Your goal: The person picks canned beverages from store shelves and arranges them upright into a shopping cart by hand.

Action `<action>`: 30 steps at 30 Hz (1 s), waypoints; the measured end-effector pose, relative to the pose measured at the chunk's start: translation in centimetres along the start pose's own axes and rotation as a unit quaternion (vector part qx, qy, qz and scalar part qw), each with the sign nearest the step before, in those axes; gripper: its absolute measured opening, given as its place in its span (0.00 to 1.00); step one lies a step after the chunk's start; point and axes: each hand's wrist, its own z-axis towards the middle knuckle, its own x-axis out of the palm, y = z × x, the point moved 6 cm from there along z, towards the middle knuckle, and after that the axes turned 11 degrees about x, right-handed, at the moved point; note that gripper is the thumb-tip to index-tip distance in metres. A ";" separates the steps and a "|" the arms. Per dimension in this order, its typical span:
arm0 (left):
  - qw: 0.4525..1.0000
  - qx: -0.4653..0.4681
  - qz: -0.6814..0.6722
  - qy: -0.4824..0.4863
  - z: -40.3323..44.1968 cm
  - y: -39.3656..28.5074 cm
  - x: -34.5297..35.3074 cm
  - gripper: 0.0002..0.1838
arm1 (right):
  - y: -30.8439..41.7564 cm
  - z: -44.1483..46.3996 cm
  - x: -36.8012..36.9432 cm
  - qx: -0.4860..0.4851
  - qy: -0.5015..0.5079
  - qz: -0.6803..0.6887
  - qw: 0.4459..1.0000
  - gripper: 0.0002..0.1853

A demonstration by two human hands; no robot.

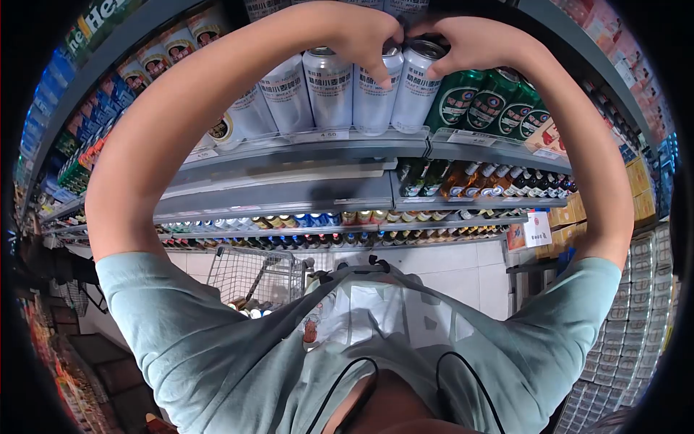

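A row of tall silver beer cans [331, 92] with dark lettering stands upright on the upper shelf. My left hand [365, 36] curls over the top of one silver can [376, 105], its thumb down the front and the other fingers partly hidden behind. Beside it, my right hand [466, 45] holds the upper part of the neighbouring silver can [417, 90], the thumb against its right side. That can leans slightly, and its dark lid shows between my hands. Green beer cans [459, 101] stand close by under my right forearm.
The shelf edge [289, 153] carries price tags and a clear lip. Glass bottles [481, 179] fill part of a lower shelf. A wire shopping cart [260, 278] stands below on the tiled floor. Cartons [571, 210] and stacked cans [614, 340] are at the right.
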 end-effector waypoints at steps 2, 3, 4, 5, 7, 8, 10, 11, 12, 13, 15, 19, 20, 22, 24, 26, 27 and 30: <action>1.000 -0.006 0.023 0.019 1.7 1.6 0.8 0.40 | -0.7 1.4 0.9 -0.007 0.021 -0.020 1.000 0.38; 0.998 -0.003 0.042 0.037 2.2 1.9 1.0 0.39 | -0.5 1.5 1.0 -0.010 0.028 -0.030 0.999 0.38; 0.997 0.000 0.063 0.053 2.6 2.1 1.1 0.39 | -0.1 1.7 0.9 -0.012 0.033 -0.042 0.999 0.39; 0.997 0.000 0.065 0.051 3.0 2.3 1.2 0.36 | 0.0 2.2 0.6 -0.009 0.031 -0.041 0.999 0.39; 0.996 -0.009 0.061 0.060 3.5 2.6 1.6 0.35 | 0.6 2.8 1.5 -0.058 0.169 0.006 0.984 0.34; 0.996 -0.020 0.055 0.069 3.7 2.7 1.8 0.34 | 0.6 3.1 1.3 -0.055 0.167 0.008 0.984 0.34; 0.994 -0.030 0.065 0.079 3.9 2.3 2.2 0.36 | 1.3 2.7 1.5 -0.073 0.213 0.024 0.974 0.33; 0.993 -0.043 0.072 0.088 3.9 2.2 2.4 0.38 | 1.3 2.6 1.0 -0.063 0.172 -0.022 0.983 0.32; 0.991 -0.056 0.079 0.096 4.1 2.3 2.6 0.41 | 1.3 2.9 1.2 -0.060 0.169 -0.019 0.984 0.32; 0.995 -0.031 0.076 0.055 4.3 2.6 2.5 0.43 | 1.1 3.4 1.6 -0.054 0.173 -0.042 0.983 0.31; 0.996 -0.027 0.066 0.057 4.2 2.7 2.5 0.42 | 1.0 3.5 1.8 -0.027 0.180 -0.055 0.982 0.29; 0.996 -0.036 0.056 0.058 4.0 2.2 2.4 0.41 | 1.1 3.7 1.6 -0.047 0.137 -0.083 0.986 0.31; 0.996 -0.036 0.058 0.051 4.1 2.3 2.3 0.42 | 0.8 3.9 1.8 -0.047 0.135 -0.083 0.986 0.31; 0.996 -0.037 0.073 0.042 4.1 2.2 2.3 0.42 | 0.5 4.1 1.8 -0.039 0.115 -0.110 0.986 0.29; 0.995 -0.038 0.088 0.032 4.2 2.1 2.2 0.43 | 0.5 4.1 2.0 -0.050 0.109 -0.098 0.988 0.29; 0.996 -0.036 0.078 0.039 4.1 2.1 2.2 0.45 | 0.4 4.0 1.9 -0.062 0.104 -0.086 0.989 0.28; 0.995 -0.037 0.080 0.039 4.0 1.8 2.1 0.45 | 0.6 3.6 1.6 -0.070 0.099 -0.079 0.989 0.28; 0.994 -0.035 0.091 0.048 3.8 1.1 1.8 0.46 | 0.8 2.1 1.6 -0.031 0.060 -0.076 0.995 0.33</action>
